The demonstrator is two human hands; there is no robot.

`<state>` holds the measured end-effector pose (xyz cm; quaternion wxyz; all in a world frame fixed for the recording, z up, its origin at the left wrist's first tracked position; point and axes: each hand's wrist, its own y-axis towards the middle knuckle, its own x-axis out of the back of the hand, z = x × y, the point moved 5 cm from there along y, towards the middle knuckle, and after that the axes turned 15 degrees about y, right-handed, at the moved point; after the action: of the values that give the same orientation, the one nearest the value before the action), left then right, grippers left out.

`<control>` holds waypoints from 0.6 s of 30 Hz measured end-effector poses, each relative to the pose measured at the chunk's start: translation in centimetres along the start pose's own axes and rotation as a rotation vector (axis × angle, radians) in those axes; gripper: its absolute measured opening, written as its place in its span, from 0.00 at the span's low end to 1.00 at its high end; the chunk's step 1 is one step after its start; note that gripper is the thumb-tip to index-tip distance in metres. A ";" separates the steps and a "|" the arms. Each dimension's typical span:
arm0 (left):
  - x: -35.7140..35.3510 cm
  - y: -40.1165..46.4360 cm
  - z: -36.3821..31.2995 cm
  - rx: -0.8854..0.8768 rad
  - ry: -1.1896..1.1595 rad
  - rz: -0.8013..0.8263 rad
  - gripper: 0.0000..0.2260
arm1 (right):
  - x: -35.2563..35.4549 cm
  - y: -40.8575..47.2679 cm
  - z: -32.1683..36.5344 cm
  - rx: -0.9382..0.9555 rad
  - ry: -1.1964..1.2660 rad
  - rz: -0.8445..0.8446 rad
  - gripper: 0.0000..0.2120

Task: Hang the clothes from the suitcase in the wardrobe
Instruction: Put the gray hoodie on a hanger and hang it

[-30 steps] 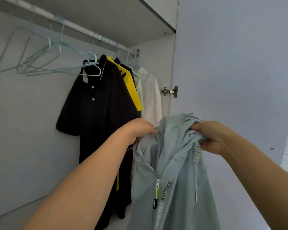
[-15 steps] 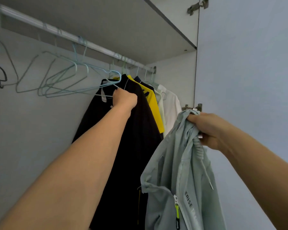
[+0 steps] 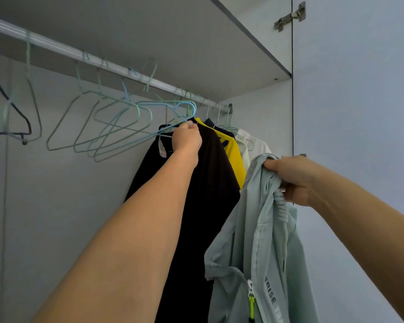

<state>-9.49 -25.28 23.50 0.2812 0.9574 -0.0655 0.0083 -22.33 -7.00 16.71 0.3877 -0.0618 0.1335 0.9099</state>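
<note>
1. Nearest, 4 o'clock: right hand (image 3: 296, 180), grip bunched round the collar of the pale green hoodie (image 3: 261, 248). Soft, slack knit with a ribbed drawcord and zip; it hangs free beside the wardrobe door (image 3: 359, 113).
2. Centre: left hand (image 3: 187, 140), grip pinching a thin blue wire hanger (image 3: 149, 127), in front of the black shirt (image 3: 210, 187).
3. Far, 11 o'clock: ridged metal rail (image 3: 79, 55) carrying tangled empty hangers.
4. Risk: the pulled hanger likely snags its neighbours or drags the shirt off.

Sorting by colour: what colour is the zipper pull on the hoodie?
Neon yellow-green, on the hoodie's zipper pull; head view.
</note>
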 end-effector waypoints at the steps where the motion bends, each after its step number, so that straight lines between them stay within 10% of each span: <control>1: 0.0 0.0 0.0 -0.001 -0.014 0.007 0.15 | 0.1 0.0 -0.1 -0.002 -0.008 0.001 0.09; 11: -2.3 -5.2 1.7 0.062 -0.089 0.284 0.08 | 4.2 -2.3 -2.7 -0.109 -0.420 -0.008 0.14; 18: -2.9 -13.3 1.8 -0.001 -0.262 0.260 0.08 | 8.1 -4.1 -3.6 -0.088 -0.277 -0.061 0.07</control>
<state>-10.72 -14.83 14.71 0.2675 0.9336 -0.2246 -0.0802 -24.92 0.30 10.73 0.4267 0.0432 0.0367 0.9026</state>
